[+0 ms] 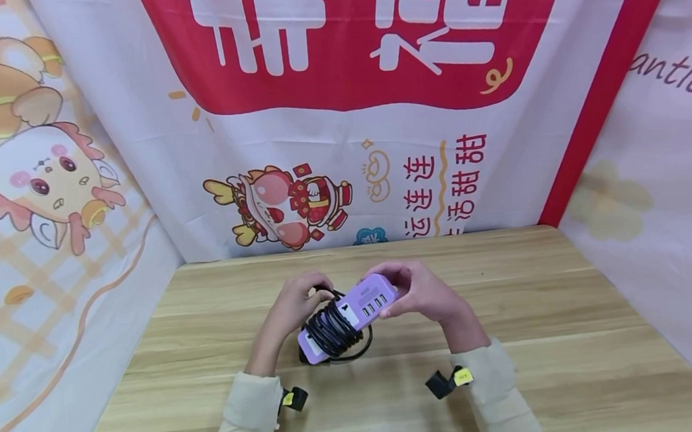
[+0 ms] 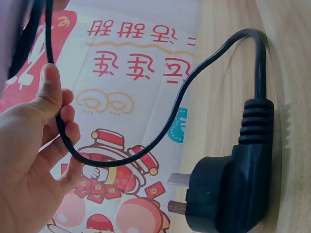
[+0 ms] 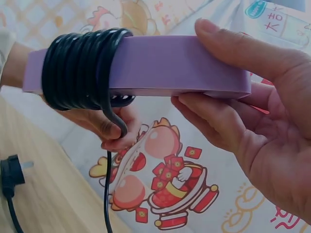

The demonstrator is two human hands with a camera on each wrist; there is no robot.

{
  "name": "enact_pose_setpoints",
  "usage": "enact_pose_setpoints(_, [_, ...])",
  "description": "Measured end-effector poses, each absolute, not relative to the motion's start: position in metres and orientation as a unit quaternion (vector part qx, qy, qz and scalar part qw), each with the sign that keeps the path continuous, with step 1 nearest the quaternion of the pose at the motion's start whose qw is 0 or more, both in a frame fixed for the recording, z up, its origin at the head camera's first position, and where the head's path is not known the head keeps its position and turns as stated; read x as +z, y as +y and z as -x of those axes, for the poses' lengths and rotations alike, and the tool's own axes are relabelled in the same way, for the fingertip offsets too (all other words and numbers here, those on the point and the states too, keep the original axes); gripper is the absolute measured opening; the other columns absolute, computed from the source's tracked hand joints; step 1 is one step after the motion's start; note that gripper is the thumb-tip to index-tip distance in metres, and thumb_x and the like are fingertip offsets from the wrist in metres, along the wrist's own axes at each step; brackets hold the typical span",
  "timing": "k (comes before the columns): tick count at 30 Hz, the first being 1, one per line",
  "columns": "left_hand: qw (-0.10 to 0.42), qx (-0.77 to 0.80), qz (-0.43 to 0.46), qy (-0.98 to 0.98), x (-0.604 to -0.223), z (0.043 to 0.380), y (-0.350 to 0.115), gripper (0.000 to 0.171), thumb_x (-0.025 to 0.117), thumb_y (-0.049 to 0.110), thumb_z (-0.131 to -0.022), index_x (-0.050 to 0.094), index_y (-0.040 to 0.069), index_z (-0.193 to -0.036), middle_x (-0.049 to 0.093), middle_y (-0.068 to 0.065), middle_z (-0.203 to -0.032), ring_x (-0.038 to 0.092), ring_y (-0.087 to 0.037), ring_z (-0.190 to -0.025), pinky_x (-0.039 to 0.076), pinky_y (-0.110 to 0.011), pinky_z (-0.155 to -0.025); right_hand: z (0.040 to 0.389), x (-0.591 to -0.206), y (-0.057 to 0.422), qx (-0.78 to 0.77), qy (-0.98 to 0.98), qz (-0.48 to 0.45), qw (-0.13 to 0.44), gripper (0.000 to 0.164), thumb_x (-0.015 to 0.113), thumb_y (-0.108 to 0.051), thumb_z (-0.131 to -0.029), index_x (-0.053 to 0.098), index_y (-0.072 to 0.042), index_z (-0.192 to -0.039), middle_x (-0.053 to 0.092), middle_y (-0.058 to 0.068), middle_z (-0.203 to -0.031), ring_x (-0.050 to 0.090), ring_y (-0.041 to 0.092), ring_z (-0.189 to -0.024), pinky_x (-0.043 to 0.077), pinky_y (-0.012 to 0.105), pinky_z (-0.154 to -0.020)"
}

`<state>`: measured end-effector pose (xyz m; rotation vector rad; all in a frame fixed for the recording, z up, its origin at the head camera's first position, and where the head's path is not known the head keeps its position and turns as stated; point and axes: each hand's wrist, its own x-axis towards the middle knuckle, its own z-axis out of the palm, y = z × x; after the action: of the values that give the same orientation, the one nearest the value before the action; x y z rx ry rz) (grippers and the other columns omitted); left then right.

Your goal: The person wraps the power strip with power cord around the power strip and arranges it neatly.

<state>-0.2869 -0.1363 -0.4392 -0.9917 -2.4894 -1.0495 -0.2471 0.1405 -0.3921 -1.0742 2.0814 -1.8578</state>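
Note:
A purple power strip (image 1: 372,296) with USB ports and sockets is held up at a slant above the table. Its black cord (image 3: 77,68) is wound in several tight turns around the strip's left part. My right hand (image 1: 419,290) grips the free right end, thumb on one side and fingers on the other. Beside the coil, my left hand (image 1: 300,304) pinches the loose length of cord between thumb and fingers. From there the cord loops to a black plug (image 2: 228,189) with metal prongs, close to the wooden surface in the left wrist view.
The wood-grain table (image 1: 550,335) lies under both hands. A printed cloth (image 1: 315,130) with red and cartoon designs hangs at its back edge, and printed cloths stand at the left and right sides. Black wrist mounts (image 1: 447,382) sit at the cuffs.

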Motion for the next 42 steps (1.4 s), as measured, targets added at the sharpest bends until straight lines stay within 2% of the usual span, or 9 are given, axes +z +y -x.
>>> enact_pose_setpoints(4, [0.141,-0.34,0.357,-0.859,-0.438,0.287,-0.135,0.003,0.07,0.01,-0.091,0.07,0.011,-0.088,0.07,0.001,-0.088,0.063,-0.01,-0.084,0.057,-0.033,-0.079,0.247,-0.393,0.141,-0.591,0.718,0.359,0.083,0.054,0.087,-0.002,-0.071,0.066,-0.007,-0.121,0.068,0.013,-0.117,0.063,0.021,-0.096,0.058,0.03,-0.08])
enact_pose_setpoints(8, [0.16,-0.326,0.356,-0.861,-0.434,0.284,-0.133,0.006,0.069,0.005,-0.091,0.07,0.011,-0.089,0.069,0.0,-0.087,0.063,-0.011,-0.084,0.057,-0.032,-0.079,0.248,-0.395,0.14,-0.58,0.728,0.353,0.09,0.053,0.087,-0.004,-0.072,0.067,-0.009,-0.121,0.068,0.013,-0.118,0.063,0.024,-0.097,0.058,0.031,-0.081])
enact_pose_setpoints(14, [0.167,-0.313,0.338,-0.871,-0.424,0.275,-0.132,0.004,0.07,0.007,-0.091,0.071,0.01,-0.091,0.07,-0.002,-0.088,0.064,-0.013,-0.083,0.058,-0.034,-0.079,0.25,-0.397,0.138,-0.554,0.756,0.337,0.089,0.051,0.088,-0.01,-0.073,0.068,-0.014,-0.12,0.068,0.007,-0.116,0.062,0.026,-0.099,0.056,0.032,-0.082])
enact_pose_setpoints(19, [0.171,-0.298,0.325,-0.881,-0.418,0.269,-0.129,0.003,0.07,0.01,-0.092,0.073,0.01,-0.092,0.07,-0.001,-0.089,0.065,-0.013,-0.083,0.058,-0.032,-0.079,0.253,-0.398,0.14,-0.539,0.771,0.329,0.082,0.051,0.088,-0.012,-0.073,0.068,-0.015,-0.12,0.069,0.006,-0.115,0.062,0.026,-0.1,0.055,0.033,-0.084])
enact_pose_setpoints(27, [0.189,-0.288,0.302,-0.889,-0.413,0.264,-0.118,0.004,0.072,0.009,-0.091,0.074,0.007,-0.093,0.072,-0.004,-0.091,0.067,-0.017,-0.084,0.059,-0.034,-0.079,0.254,-0.399,0.14,-0.523,0.793,0.308,0.047,0.054,0.089,-0.013,-0.072,0.068,-0.014,-0.122,0.069,0.003,-0.117,0.063,0.022,-0.1,0.056,0.032,-0.085])
enact_pose_setpoints(32, [0.198,-0.292,0.286,-0.891,-0.413,0.262,-0.113,0.006,0.071,0.009,-0.092,0.074,0.007,-0.095,0.073,-0.005,-0.093,0.069,-0.019,-0.087,0.059,-0.035,-0.081,0.254,-0.401,0.137,-0.524,0.802,0.285,0.024,0.056,0.089,-0.009,-0.072,0.067,-0.01,-0.123,0.069,0.009,-0.118,0.065,0.023,-0.101,0.058,0.03,-0.083])
enact_pose_setpoints(42, [0.214,-0.31,0.27,-0.886,-0.412,0.26,-0.107,0.014,0.067,0.01,-0.095,0.075,0.004,-0.105,0.074,-0.01,-0.102,0.071,-0.024,-0.095,0.059,-0.04,-0.086,0.254,-0.4,0.136,-0.511,0.827,0.233,-0.032,0.058,0.089,-0.009,-0.073,0.064,-0.012,-0.125,0.067,0.011,-0.123,0.066,0.028,-0.108,0.06,0.036,-0.085])
